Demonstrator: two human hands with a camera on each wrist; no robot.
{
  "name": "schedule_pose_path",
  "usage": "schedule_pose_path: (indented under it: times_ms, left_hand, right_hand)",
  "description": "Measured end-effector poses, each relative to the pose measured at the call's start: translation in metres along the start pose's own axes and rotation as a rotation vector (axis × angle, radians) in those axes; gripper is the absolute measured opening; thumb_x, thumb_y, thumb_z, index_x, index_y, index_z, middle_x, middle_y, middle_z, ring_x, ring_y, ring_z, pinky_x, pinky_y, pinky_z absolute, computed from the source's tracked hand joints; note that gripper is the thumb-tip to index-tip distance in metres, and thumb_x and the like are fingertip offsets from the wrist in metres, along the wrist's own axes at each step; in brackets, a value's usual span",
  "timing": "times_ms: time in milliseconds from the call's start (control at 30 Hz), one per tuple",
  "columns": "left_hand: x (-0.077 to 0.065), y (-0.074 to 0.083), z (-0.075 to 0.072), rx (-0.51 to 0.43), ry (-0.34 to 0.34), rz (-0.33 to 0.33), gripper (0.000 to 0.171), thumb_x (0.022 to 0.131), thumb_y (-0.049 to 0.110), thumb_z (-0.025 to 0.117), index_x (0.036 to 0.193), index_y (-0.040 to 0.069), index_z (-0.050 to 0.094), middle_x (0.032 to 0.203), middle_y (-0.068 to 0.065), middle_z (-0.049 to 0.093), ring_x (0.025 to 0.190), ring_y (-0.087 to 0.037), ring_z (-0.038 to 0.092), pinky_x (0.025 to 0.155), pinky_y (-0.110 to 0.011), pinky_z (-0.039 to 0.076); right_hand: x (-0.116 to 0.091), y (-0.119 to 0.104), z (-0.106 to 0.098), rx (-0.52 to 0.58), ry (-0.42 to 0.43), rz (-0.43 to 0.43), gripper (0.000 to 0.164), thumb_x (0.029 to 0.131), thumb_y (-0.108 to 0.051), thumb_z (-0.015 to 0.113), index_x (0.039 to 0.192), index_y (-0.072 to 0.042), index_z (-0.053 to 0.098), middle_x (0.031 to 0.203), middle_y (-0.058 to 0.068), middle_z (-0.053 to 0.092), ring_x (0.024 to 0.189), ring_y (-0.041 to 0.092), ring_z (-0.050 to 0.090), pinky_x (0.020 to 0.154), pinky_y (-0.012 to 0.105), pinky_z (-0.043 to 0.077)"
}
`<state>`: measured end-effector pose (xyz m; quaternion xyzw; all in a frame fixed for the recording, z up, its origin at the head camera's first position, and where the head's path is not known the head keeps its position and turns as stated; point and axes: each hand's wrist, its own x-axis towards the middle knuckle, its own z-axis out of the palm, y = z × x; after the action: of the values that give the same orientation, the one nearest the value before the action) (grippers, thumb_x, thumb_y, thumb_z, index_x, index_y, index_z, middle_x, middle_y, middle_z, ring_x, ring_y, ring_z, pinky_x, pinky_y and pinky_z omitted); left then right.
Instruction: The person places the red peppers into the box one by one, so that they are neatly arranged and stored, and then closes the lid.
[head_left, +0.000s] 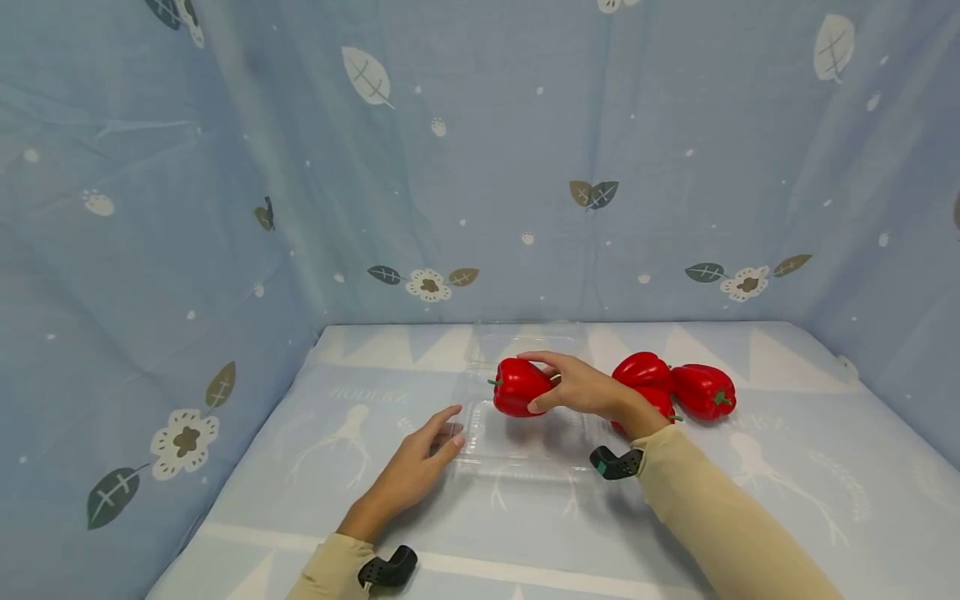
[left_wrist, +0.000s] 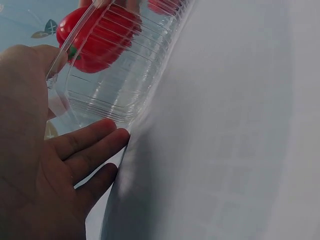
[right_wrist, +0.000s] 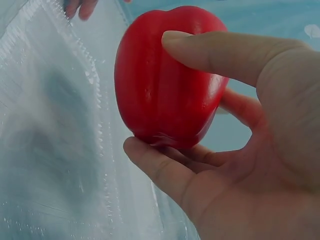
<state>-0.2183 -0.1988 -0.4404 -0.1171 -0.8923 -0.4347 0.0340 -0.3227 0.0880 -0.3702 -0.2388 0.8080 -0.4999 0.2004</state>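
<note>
My right hand grips a red bell pepper between thumb and fingers, its green stem facing left. In the right wrist view, the thumb lies across the side of the pepper and fingertips press its lower end. Beneath it a clear plastic clamshell container lies with its lid folded back. At the container's left side is my left hand, fingers extended and holding nothing. The left wrist view has its thumb against the rim of the container and the other fingers spread by the base.
Right of the container, several red bell peppers lie in a cluster, partly behind my right forearm. The patterned cloth covers the table. Blue curtains hang behind and at both sides.
</note>
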Motion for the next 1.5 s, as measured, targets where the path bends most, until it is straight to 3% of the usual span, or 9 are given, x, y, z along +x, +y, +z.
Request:
schedule_pose_path:
  times_ms: [267,600,1000,1300,1500]
  left_hand:
    - [0.0,-0.002,0.001,0.009,-0.007,-0.005,0.054,0.104,0.034,0.055,0.154,0.019,0.04,0.133,-0.007,0.063,0.124,-0.028,0.057,0.106,-0.056,0.039]
    - [0.0,-0.001,-0.002,0.007,-0.005,0.009,0.053,0.104,0.032,0.055,0.153,0.018,0.041,0.132,-0.007,0.063,0.122,-0.027,0.058,0.106,-0.055,0.04]
    - [0.0,0.0,-0.001,0.006,-0.025,0.002,0.054,0.104,0.034,0.055,0.154,0.017,0.04,0.132,-0.007,0.063,0.123,-0.027,0.057,0.107,-0.054,0.04]
    - [-0.001,0.001,0.0,0.011,-0.013,0.012,0.054,0.104,0.034,0.055,0.154,0.019,0.04,0.131,-0.007,0.064,0.123,-0.027,0.058,0.106,-0.055,0.04]
    - [-0.002,0.001,0.0,0.016,-0.013,0.012,0.053,0.104,0.034,0.055,0.154,0.021,0.04,0.131,-0.006,0.064,0.123,-0.027,0.058,0.106,-0.055,0.04]
  right_hand:
    - [0.006,-0.001,0.004,-0.064,-0.011,0.047,0.078,0.082,-0.018,0.082,0.15,-0.025,0.045,0.124,0.013,0.058,0.11,0.03,0.059,0.09,0.049,0.053]
    - [0.017,-0.005,0.012,-0.007,-0.006,0.105,0.077,0.08,-0.015,0.085,0.147,-0.021,0.047,0.122,0.015,0.058,0.111,0.031,0.058,0.083,0.041,0.058]
    - [0.031,-0.003,0.023,-0.146,-0.004,0.112,0.078,0.078,-0.016,0.087,0.146,-0.019,0.05,0.121,0.013,0.058,0.11,0.028,0.057,0.081,0.039,0.058]
    - [0.033,-0.01,0.036,-0.25,0.013,0.079,0.077,0.078,-0.017,0.087,0.145,-0.014,0.05,0.124,0.011,0.06,0.108,0.027,0.058,0.089,0.043,0.055]
    - [0.032,-0.012,0.039,-0.242,0.004,0.097,0.074,0.079,-0.019,0.086,0.143,-0.011,0.051,0.123,0.013,0.061,0.109,0.027,0.059,0.09,0.045,0.054]
